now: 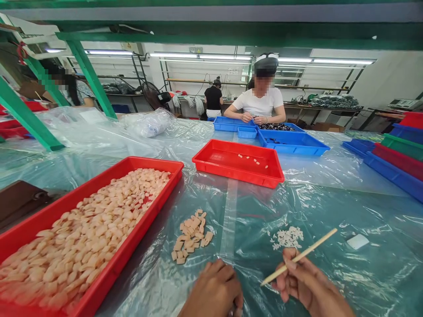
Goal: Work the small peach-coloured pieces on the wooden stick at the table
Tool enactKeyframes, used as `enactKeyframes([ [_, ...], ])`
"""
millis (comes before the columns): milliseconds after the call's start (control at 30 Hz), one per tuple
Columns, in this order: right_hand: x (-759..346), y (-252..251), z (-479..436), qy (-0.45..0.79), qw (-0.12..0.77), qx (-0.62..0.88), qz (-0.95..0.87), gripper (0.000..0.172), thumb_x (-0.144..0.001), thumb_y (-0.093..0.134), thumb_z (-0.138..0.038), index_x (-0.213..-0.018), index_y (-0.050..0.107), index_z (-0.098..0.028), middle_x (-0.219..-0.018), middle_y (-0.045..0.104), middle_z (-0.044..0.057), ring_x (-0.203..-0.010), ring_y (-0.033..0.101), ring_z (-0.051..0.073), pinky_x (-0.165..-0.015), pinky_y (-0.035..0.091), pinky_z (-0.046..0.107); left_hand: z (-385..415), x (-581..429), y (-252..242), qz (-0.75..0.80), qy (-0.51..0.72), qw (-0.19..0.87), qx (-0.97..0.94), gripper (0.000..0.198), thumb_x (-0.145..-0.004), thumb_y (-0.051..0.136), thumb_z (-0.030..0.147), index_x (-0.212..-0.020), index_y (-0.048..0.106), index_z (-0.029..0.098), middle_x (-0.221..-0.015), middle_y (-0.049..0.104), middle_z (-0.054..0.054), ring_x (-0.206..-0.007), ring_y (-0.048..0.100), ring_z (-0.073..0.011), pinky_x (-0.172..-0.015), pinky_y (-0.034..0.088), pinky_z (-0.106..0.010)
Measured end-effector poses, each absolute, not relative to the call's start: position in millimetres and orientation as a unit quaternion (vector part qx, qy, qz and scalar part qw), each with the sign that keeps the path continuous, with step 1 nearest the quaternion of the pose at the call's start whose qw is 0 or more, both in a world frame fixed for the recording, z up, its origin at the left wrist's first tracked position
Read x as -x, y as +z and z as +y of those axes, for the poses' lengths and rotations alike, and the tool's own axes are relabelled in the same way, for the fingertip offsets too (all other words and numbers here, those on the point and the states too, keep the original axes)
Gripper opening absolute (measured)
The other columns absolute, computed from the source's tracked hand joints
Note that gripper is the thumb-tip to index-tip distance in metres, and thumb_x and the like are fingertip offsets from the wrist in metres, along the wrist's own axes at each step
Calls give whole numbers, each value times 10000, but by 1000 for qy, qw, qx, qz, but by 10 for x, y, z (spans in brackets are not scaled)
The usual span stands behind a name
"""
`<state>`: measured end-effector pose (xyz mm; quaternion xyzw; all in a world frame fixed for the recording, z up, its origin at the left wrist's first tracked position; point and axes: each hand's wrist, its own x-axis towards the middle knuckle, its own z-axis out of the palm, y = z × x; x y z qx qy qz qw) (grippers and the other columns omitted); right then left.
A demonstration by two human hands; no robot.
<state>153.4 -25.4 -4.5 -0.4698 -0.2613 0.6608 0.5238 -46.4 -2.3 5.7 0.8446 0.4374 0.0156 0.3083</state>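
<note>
Right hand (309, 284): fingers pinch a stick (299, 256), tip angled down-left toward the left hand (213, 293). Left hand curled; whether it holds a piece, cannot tell. Small pile (191, 236) of peach pieces on the bench (330, 207), just ahead of the left hand; white bits (287, 237) beside. Full red tray (109, 268) at left. Likely mid-cleaning of a piece; next calls for steady stick aim.
</note>
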Motion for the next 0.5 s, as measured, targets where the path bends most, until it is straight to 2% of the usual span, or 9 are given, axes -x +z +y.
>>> enactKeyframes([
  [133, -1571, -60, -76, 638, 573, 460, -231, 344, -615, 811, -457, -774, 669, -186, -573, 656, -21, -562, 601, 133, -605, 514, 258, 44, 273, 132, 440, 69, 366, -817, 182, -649, 719, 34, -732, 649, 180, -775, 659, 18, -772, 562, -160, -700, 365, -217],
  [233, -1574, -132, -51, 614, 600, 455, -235, 337, -655, 780, -473, -782, 692, -173, -624, 685, 5, -617, 621, 150, -612, 520, 251, 102, 144, 101, 457, 110, 380, -797, 174, -644, 735, 48, -736, 668, 180, -735, 648, 21, -755, 564, -157, -636, 360, -199],
  [367, -1550, -200, -122, 557, 623, 486, -256, 337, -709, 722, -527, -719, 655, -196, -567, 636, -19, -552, 563, 131, -549, 472, 216, 136, 96, 5, 449, 131, 369, -803, 166, -636, 786, 86, -740, 698, 179, -731, 641, 17, -765, 573, -160, -683, 381, -212],
  [500, -1527, -215, -184, 522, 602, 518, -311, 381, -710, 707, -561, -648, 622, -194, -517, 551, -42, -496, 485, 109, -532, 408, 217, 130, 168, -40, 426, 126, 365, -818, 256, -620, 822, 134, -849, 722, 189, -800, 663, -9, -817, 585, -189, -743, 411, -243],
])
